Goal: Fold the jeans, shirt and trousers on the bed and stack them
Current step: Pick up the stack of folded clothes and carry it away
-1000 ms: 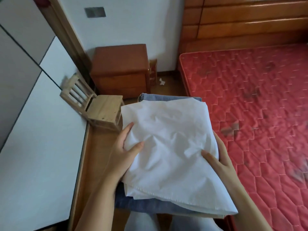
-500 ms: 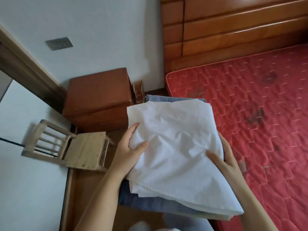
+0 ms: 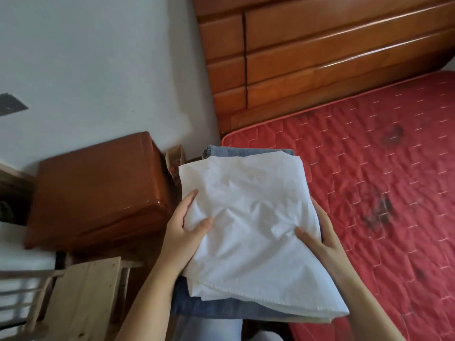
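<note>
A folded white shirt [image 3: 248, 217] lies on top of folded blue jeans [image 3: 216, 307], whose far edge also shows beyond the shirt. A thin pale layer shows at the stack's lower right edge; I cannot tell what garment it is. I hold the stack in the air beside the bed. My left hand [image 3: 183, 232] grips its left side, thumb on the shirt. My right hand [image 3: 317, 238] grips its right side, thumb on top, fingers underneath. The red quilted mattress [image 3: 369, 193] lies to the right.
A brown wooden nightstand [image 3: 98, 188] stands left of the stack against the white wall. A small light wooden chair [image 3: 81, 299] sits at lower left. The wooden headboard [image 3: 320, 52] rises behind the mattress. My legs in light trousers [image 3: 209, 329] show below.
The view has swung left and up: nightstand and chair slid down and toward me, the headboard fills more of the top. Both hands keep the same grip on the stack.
</note>
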